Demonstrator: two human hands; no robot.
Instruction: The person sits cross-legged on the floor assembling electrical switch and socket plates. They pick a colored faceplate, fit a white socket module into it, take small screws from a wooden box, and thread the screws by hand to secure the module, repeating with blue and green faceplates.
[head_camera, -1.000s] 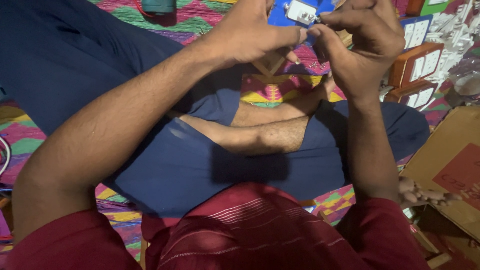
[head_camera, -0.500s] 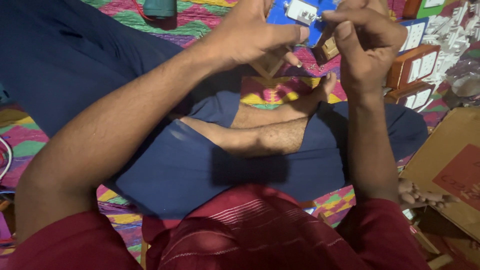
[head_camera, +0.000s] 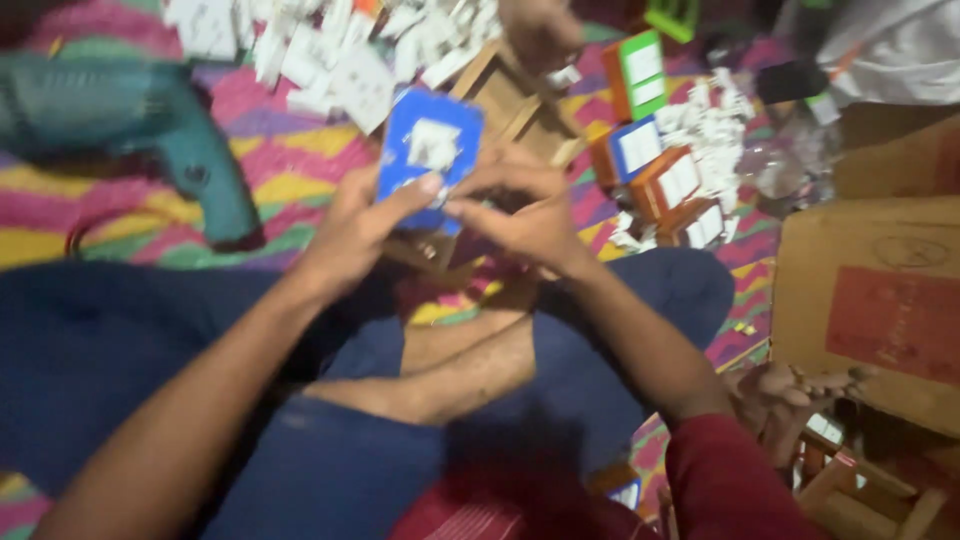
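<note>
I sit cross-legged on a striped mat. My left hand (head_camera: 355, 230) grips a blue square board with a white switch plate (head_camera: 430, 150) on its front, thumb across its lower edge. My right hand (head_camera: 525, 215) is closed on the board's right lower side, fingers curled around something small that I cannot make out. Both hands hold the piece above my crossed legs. The view is blurred.
A teal power drill (head_camera: 190, 150) lies on the mat at the left. A heap of white switch plates (head_camera: 330, 50) lies ahead beside a wooden frame (head_camera: 510, 100), where another person's hand (head_camera: 540, 30) reaches. Coloured switch boards (head_camera: 650, 150) and a cardboard box (head_camera: 880, 300) are at the right.
The camera has tilted up, so the mat, drill and heap of parts have come into view. My hands still hold the blue board together, now lower in view.
</note>
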